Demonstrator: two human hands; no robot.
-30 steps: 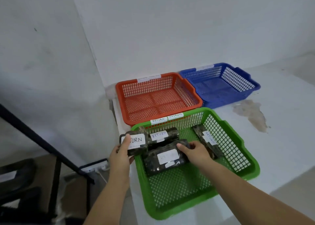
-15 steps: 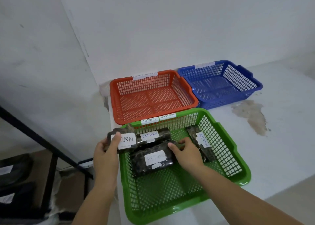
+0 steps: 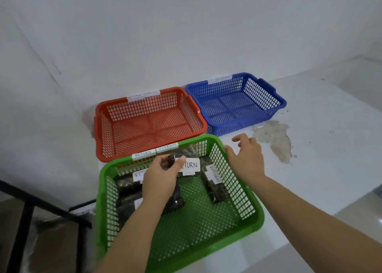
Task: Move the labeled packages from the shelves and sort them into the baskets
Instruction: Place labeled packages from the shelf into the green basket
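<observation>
Item: RETURN package (image 3: 186, 166) going into the green basket (image 3: 244, 227), table (image 3: 320, 169).
Left hand (image 3: 163, 176) pinches the package by its upper edge, label up, low over the basket's far end, probably to lay it beside the other RETURN packages (image 3: 215, 187) inside. Right hand (image 3: 246, 157) released, fingers loosely spread above the basket's right rim, holding nothing. Orange basket (image 3: 148, 99) and blue basket (image 3: 266, 93) behind, holding nothing; both carry illegible labels.

"return" on package (image 3: 190, 165)
</observation>
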